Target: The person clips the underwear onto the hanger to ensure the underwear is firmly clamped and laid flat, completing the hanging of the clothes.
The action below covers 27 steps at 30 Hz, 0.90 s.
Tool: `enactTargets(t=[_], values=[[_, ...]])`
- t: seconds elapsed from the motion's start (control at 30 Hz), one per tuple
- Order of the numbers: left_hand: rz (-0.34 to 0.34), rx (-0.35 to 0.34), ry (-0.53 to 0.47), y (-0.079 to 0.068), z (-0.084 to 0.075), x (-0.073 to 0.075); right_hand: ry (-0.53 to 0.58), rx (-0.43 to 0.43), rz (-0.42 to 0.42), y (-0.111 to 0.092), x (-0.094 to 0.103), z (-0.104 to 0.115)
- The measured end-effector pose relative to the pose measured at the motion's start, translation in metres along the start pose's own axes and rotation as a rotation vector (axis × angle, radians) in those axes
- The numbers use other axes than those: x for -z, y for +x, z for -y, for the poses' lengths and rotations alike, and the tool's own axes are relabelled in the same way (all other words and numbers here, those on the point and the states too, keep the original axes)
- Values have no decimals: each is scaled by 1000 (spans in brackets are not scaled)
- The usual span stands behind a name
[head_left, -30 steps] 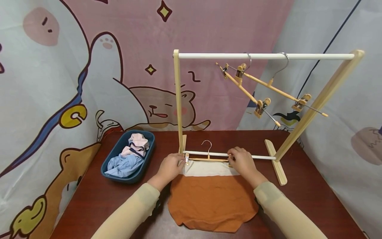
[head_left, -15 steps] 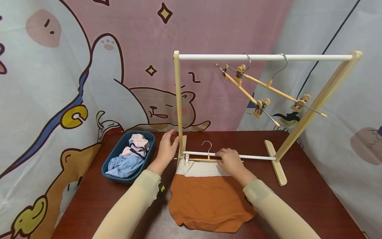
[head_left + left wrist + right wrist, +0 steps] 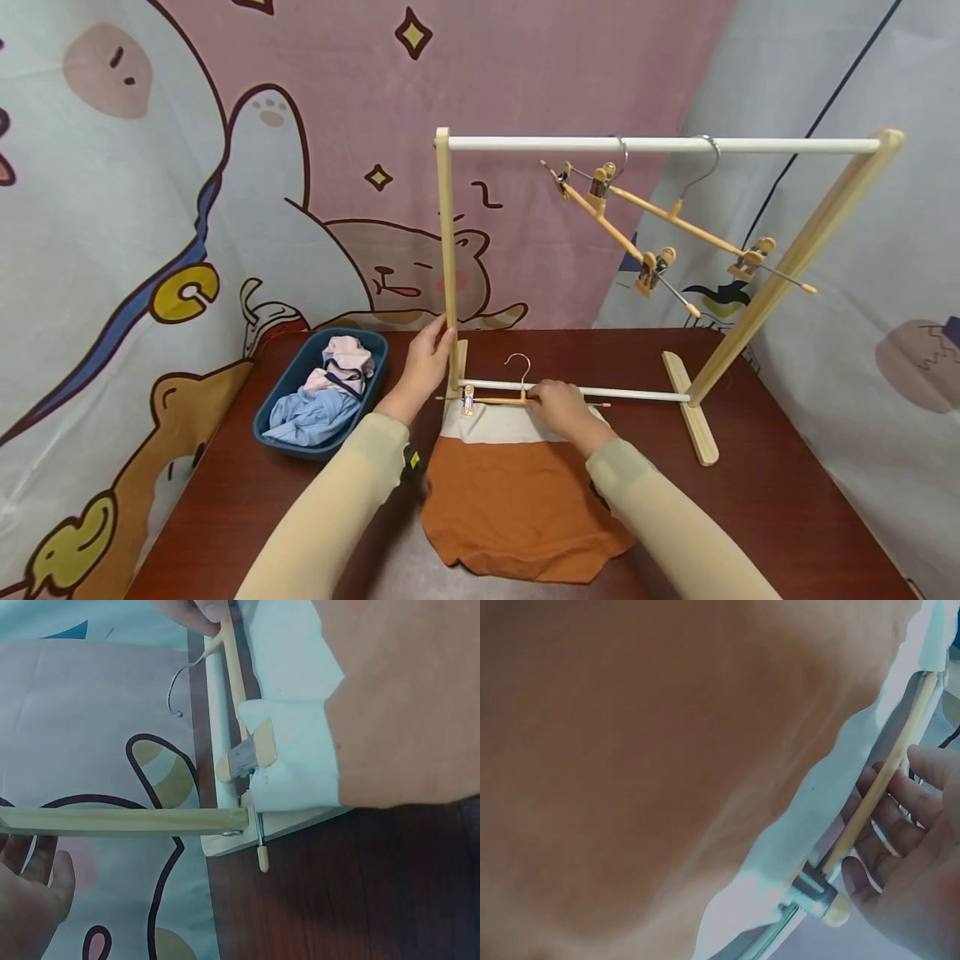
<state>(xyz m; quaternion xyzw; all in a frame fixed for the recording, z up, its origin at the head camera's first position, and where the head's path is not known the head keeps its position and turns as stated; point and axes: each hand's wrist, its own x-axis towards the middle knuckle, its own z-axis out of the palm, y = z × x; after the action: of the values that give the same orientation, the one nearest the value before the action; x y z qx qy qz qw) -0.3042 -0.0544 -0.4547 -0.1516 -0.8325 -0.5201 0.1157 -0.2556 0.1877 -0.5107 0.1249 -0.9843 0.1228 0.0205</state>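
An orange-brown garment (image 3: pixel 525 508) with a white upper band lies flat at the table's front. Its band is held in the clips of a wooden clip hanger (image 3: pixel 495 401); the left clip (image 3: pixel 246 756) and right clip (image 3: pixel 810 889) show in the wrist views. My right hand (image 3: pixel 564 410) holds the hanger's bar just right of its hook, the fingers curled round it. At the clothes rack's left wooden post (image 3: pixel 449 275), my left hand (image 3: pixel 426 367) rests with its fingers stretched against the post and the thumb apart.
Two clip hangers (image 3: pixel 675 218) hang from the rack's white top rail (image 3: pixel 525 144). A low white rail (image 3: pixel 630 393) runs behind the garment. On the left stands a blue basin (image 3: pixel 272 392) with crumpled pink and light blue clothes. Printed cloth hangs behind.
My left hand has left the hanger's left end and gone up to the rack's left post. My right hand has slid left from the right clip to the hanger's middle.
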Motion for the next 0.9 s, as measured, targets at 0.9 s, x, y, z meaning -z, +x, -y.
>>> enactTargets(t=[0.9], values=[[85,28,37,4,3,9,216,-419,129,14,5,12]])
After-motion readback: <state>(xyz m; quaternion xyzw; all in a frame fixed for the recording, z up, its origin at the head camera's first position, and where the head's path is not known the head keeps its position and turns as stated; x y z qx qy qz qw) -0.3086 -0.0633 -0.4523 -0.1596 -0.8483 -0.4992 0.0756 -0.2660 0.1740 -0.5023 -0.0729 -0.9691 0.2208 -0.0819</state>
